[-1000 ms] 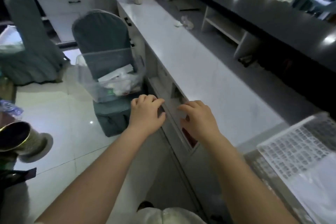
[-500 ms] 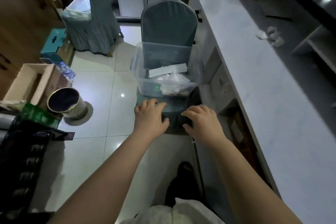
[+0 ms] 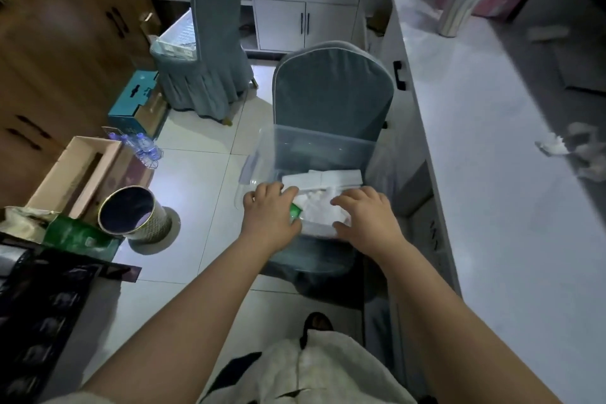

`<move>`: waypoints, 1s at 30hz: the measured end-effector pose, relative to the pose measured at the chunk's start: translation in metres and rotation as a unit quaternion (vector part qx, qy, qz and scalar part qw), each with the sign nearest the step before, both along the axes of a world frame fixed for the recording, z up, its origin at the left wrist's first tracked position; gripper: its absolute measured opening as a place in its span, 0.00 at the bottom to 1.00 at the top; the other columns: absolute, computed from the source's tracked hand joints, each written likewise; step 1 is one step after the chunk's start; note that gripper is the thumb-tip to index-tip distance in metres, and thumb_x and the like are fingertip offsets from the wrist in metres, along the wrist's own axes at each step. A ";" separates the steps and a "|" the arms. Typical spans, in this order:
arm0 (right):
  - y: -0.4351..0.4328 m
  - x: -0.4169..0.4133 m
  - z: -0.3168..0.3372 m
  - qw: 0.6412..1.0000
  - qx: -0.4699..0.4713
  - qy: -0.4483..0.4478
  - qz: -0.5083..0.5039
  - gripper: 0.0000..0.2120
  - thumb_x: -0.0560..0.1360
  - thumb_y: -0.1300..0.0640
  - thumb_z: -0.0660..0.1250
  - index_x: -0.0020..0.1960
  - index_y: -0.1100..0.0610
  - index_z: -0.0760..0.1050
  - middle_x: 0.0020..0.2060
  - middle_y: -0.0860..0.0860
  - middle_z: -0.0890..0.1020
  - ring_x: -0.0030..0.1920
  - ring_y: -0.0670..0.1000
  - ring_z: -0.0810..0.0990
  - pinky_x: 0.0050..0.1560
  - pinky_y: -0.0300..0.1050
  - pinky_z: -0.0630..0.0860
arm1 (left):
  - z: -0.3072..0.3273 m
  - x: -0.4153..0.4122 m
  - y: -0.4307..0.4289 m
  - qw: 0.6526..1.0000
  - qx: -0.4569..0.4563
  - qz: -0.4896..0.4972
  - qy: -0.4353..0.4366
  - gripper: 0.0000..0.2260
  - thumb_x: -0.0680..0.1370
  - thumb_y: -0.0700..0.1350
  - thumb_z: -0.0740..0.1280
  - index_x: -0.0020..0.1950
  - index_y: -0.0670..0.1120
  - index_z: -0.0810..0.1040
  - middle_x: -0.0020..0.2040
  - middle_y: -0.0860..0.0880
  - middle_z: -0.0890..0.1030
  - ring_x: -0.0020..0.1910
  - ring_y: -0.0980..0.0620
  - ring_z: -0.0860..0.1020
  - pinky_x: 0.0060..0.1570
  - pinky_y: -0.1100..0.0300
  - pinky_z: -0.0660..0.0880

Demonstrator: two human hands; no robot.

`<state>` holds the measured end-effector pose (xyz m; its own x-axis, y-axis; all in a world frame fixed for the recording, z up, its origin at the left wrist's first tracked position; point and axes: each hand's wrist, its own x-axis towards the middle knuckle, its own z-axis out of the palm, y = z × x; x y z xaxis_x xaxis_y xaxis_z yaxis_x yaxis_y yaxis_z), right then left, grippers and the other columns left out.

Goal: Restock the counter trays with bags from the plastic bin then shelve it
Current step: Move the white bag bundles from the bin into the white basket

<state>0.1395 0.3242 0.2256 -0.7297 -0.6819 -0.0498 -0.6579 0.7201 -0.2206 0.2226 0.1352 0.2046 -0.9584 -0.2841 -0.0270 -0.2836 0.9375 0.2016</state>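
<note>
Clear plastic bin (image 3: 265, 157) on the seat of a grey-blue covered chair (image 3: 333, 88), far wall against the chair back, just beside the white counter (image 3: 492, 174). Inside, white bags (image 3: 319, 207) heaped toward the near wall, a flat white packet (image 3: 323, 179) behind them, a green packet (image 3: 295, 211) at the near left corner. Left hand (image 3: 269, 210) palm-down over that corner, right hand (image 3: 364, 213) over the bags; fingers loosely bent and apart, clamped on nothing. Contact with the bags unclear. Metal wastebasket (image 3: 131, 210) on the floor, left.
</note>
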 end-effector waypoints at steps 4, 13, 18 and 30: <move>-0.015 -0.053 -0.020 0.999 0.008 -0.034 -0.002 0.22 0.70 0.48 0.69 0.63 0.48 0.73 0.62 0.49 0.76 0.63 0.55 0.69 0.62 0.54 0.65 | -0.020 -0.041 -0.007 0.999 0.012 -0.004 -0.032 0.24 0.71 0.55 0.65 0.67 0.54 0.67 0.64 0.49 0.71 0.62 0.45 0.67 0.58 0.48 0.65; -0.057 -0.128 -0.077 0.990 0.049 -0.125 -0.031 0.22 0.72 0.49 0.67 0.66 0.47 0.70 0.65 0.49 0.73 0.66 0.55 0.66 0.63 0.54 0.64 | -0.071 -0.139 -0.060 0.992 0.030 -0.063 -0.103 0.28 0.71 0.53 0.65 0.70 0.54 0.66 0.67 0.48 0.69 0.64 0.45 0.65 0.60 0.49 0.62; -0.080 -0.157 -0.108 0.972 0.084 -0.199 -0.090 0.23 0.73 0.51 0.67 0.67 0.48 0.69 0.66 0.49 0.72 0.67 0.56 0.64 0.65 0.55 0.63 | -0.118 -0.185 -0.088 0.973 0.045 -0.132 -0.182 0.30 0.72 0.52 0.65 0.73 0.53 0.62 0.68 0.47 0.67 0.66 0.44 0.65 0.60 0.47 0.62; -0.089 -0.212 -0.215 0.955 0.064 -0.225 -0.185 0.21 0.71 0.56 0.68 0.64 0.52 0.74 0.62 0.52 0.76 0.63 0.57 0.69 0.63 0.54 0.65 | -0.238 -0.257 -0.100 0.951 0.071 -0.137 -0.268 0.34 0.72 0.49 0.67 0.76 0.51 0.56 0.73 0.44 0.62 0.69 0.42 0.61 0.67 0.41 0.58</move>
